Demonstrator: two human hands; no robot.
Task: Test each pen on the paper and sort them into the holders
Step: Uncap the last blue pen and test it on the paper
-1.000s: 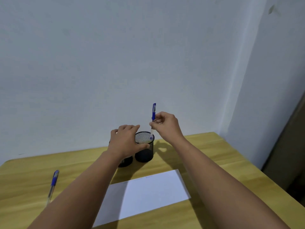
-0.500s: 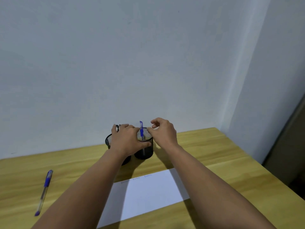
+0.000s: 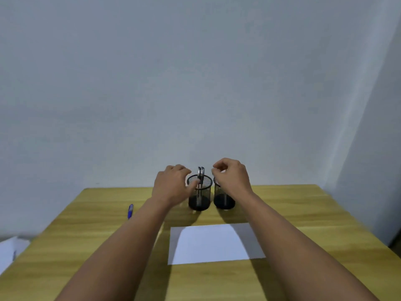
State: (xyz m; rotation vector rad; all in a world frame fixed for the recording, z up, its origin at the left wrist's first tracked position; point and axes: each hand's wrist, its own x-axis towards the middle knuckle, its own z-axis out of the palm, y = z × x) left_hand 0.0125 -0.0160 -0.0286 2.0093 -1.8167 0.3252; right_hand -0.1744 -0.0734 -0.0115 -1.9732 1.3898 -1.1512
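Gone from right hand [image 3: 233,178]: blue pen, now dropped in right holder [image 3: 224,199]; fingers loosely curled, grasping nothing. Left hand [image 3: 173,185] relaxed beside left holder [image 3: 199,195] with its pens [image 3: 201,177]. Paper [image 3: 213,244] waiting. Left: one blue pen [image 3: 130,211] on table [image 3: 303,213], untested.

right black mesh pen holder [image 3: 224,200] rim hidden behind right hand [image 3: 231,177], blue pen [image 3: 130,211] half behind left forearm, white object [image 3: 8,249] cut off at left edge, blurred

Both hands hover at two mesh holders [image 3: 199,193] (pens [image 3: 201,173] stand in the left one) behind the paper [image 3: 213,244].
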